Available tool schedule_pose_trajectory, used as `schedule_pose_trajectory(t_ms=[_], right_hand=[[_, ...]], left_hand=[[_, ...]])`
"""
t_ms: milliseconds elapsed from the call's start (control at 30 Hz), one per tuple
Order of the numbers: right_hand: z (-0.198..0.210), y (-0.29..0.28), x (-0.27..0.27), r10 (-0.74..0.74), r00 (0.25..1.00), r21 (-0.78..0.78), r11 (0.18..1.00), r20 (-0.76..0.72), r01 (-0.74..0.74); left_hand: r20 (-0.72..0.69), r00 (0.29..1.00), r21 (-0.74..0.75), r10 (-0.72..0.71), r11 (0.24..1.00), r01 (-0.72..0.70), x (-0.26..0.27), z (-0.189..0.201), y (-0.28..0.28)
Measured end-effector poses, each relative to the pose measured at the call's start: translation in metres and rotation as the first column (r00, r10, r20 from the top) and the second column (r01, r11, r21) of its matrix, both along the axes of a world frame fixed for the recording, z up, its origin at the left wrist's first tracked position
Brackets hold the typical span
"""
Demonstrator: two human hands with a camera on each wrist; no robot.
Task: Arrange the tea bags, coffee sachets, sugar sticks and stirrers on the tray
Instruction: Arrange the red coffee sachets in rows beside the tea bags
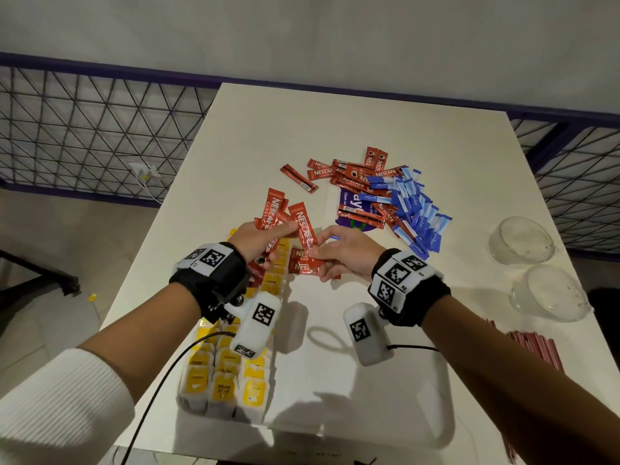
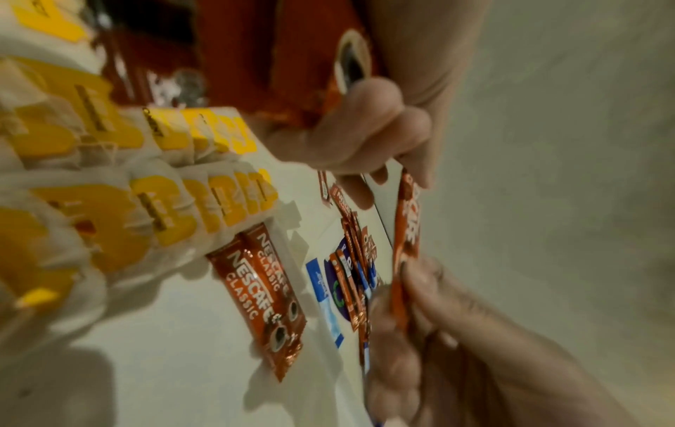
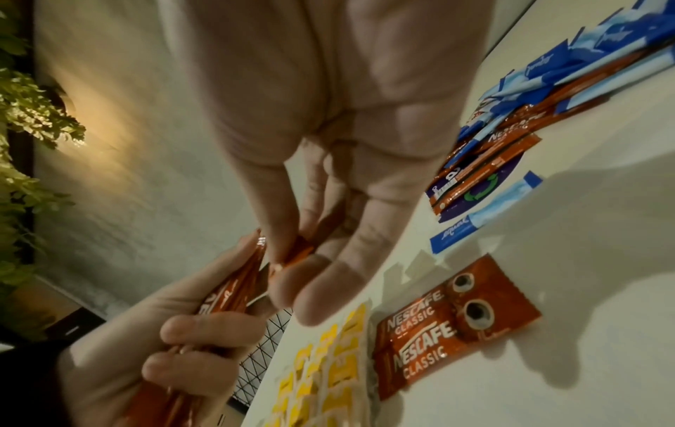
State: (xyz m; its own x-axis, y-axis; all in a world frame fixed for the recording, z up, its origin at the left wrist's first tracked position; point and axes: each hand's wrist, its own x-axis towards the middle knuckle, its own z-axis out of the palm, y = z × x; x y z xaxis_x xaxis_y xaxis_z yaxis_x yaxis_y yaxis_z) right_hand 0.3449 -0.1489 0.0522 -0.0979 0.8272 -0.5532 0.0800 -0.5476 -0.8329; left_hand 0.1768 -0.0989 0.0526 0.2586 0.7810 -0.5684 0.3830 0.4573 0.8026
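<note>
Red foil Nescafé coffee sachet (image 1: 304, 227) is standing near-upright at frame centre, right hand (image 1: 342, 253) pinching its lower end, left hand (image 1: 260, 237) clutching a red sachet bundle (image 1: 273, 213) beside it.

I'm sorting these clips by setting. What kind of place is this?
Probably a café or hospitality prep spot, possibly semi-outdoor. A white table carries coffee sachets, sugar sticks, rows of tea bags and two glass cups; a wire-mesh railing runs behind it.
</note>
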Motion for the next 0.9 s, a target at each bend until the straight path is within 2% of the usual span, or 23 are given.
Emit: schedule_pose_trajectory(t_ms=[100, 233, 333, 500, 567, 700, 767, 900], right_hand=[[0.0, 0.0, 0.003, 0.067, 0.996, -0.032, 0.997, 0.058, -0.065], [0.002, 0.0, 0.007, 0.093, 0.988, -0.034, 0.995, 0.127, -0.09], [-0.001, -0.002, 0.012, -0.019, 0.989, -0.021, 1.0, 0.148, 0.022], [-0.011, -0.014, 0.02, -0.136, 0.988, -0.04, 0.989, 0.072, 0.139], [-0.016, -0.02, 0.023, -0.21, 0.975, -0.056, 0.975, 0.079, 0.214], [-0.027, -0.04, 0.028, -0.273, 0.956, -0.104, 0.953, 0.106, 0.283], [-0.031, -0.049, 0.027, -0.249, 0.959, -0.113, 0.958, 0.135, 0.265], [-0.036, -0.049, 0.019, -0.183, 0.96, -0.132, 0.968, 0.211, 0.213]], left_hand=[[0.031, 0.998, -0.006, 0.062, 0.998, -0.062, -0.005, 0.002, 0.004], [0.003, 1.0, -0.002, 0.012, 1.0, -0.012, -0.008, 0.007, 0.007], [-0.044, 0.999, -0.009, -0.016, 1.0, 0.016, -0.012, 0.008, 0.008], [-0.198, 0.975, -0.028, -0.102, 0.995, 0.099, -0.016, 0.0, 0.005], [-0.215, 0.966, -0.031, -0.141, 0.99, 0.138, -0.02, -0.003, 0.005], [-0.091, 0.993, -0.077, -0.076, 0.995, 0.069, -0.027, -0.005, 0.01], [-0.002, 0.999, -0.113, -0.05, 0.992, 0.049, -0.028, -0.003, 0.011], [0.076, 0.995, -0.167, -0.066, 0.983, 0.078, -0.027, 0.0, 0.016]])
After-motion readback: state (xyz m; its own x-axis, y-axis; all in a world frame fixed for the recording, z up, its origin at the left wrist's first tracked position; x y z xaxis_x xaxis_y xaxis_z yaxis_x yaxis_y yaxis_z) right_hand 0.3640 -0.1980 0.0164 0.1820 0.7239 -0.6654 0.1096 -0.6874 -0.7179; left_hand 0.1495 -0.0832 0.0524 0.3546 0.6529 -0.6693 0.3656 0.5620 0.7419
